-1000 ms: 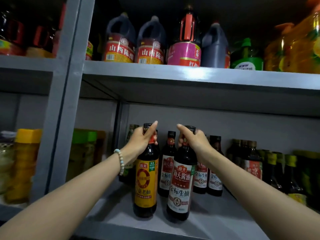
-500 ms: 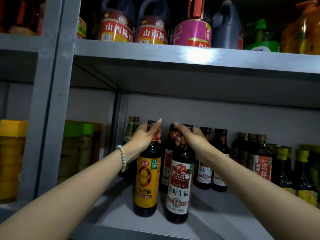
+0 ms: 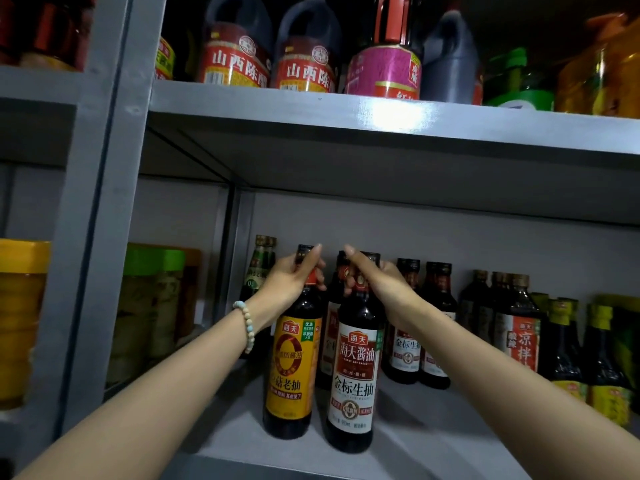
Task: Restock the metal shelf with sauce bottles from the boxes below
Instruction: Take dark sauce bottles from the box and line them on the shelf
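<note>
Two dark sauce bottles stand upright side by side near the front of the grey metal shelf (image 3: 433, 441). My left hand (image 3: 291, 282) grips the neck of the yellow-label bottle (image 3: 291, 372). My right hand (image 3: 377, 282) grips the neck of the white-and-red-label bottle (image 3: 353, 375). Both bottles rest on the shelf board. Behind them stand more dark sauce bottles (image 3: 419, 334) of the same kind, partly hidden by my arms.
The shelf above (image 3: 381, 112) holds large vinegar jugs (image 3: 235, 60) and oil containers. A grey upright post (image 3: 100, 202) divides off a left bay with yellow and green-lidded jars (image 3: 156, 306). Dark bottles with yellow-green labels (image 3: 568, 344) fill the right side.
The view has tilted up slightly and drawn closer. Both hands keep hold of the bottle necks, and the two bottles stay in about the same spot on the shelf.
</note>
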The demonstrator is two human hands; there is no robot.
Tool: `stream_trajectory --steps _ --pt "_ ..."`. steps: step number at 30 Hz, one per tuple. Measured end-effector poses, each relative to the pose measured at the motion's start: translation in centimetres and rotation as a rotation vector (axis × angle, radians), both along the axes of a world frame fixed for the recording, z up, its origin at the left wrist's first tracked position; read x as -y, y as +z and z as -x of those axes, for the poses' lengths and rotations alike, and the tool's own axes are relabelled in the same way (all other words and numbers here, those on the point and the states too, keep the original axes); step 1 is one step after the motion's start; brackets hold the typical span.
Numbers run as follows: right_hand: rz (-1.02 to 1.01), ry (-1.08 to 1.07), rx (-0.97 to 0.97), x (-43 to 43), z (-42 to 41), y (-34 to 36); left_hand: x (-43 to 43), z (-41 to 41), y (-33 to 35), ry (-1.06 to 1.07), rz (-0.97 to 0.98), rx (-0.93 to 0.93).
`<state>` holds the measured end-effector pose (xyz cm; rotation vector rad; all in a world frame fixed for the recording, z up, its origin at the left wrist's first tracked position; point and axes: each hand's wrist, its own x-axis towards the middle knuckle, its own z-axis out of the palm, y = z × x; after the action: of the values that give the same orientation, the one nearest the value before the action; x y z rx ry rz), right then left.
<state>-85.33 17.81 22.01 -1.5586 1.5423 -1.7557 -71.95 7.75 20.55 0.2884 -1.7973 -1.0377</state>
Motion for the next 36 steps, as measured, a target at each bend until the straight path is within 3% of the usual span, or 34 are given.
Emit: stream_trajectory --steps 8,13,36 --pt "-0.126 -0.079 -0.128 -4.1 -0.5 -5.8 0.0 -3.9 -5.6 -0.008 -0.072 0.204" --pt "-0.168 0.023 -0.032 -4.9 -0.5 -9.6 0.6 -5.4 -8.9 -0.062 -0.138 0.324" --pt "-0.066 -0.138 0.151 -0.1 1.2 -12.3 2.4 -2.9 -10.3 -0.047 -0.213 0.234"
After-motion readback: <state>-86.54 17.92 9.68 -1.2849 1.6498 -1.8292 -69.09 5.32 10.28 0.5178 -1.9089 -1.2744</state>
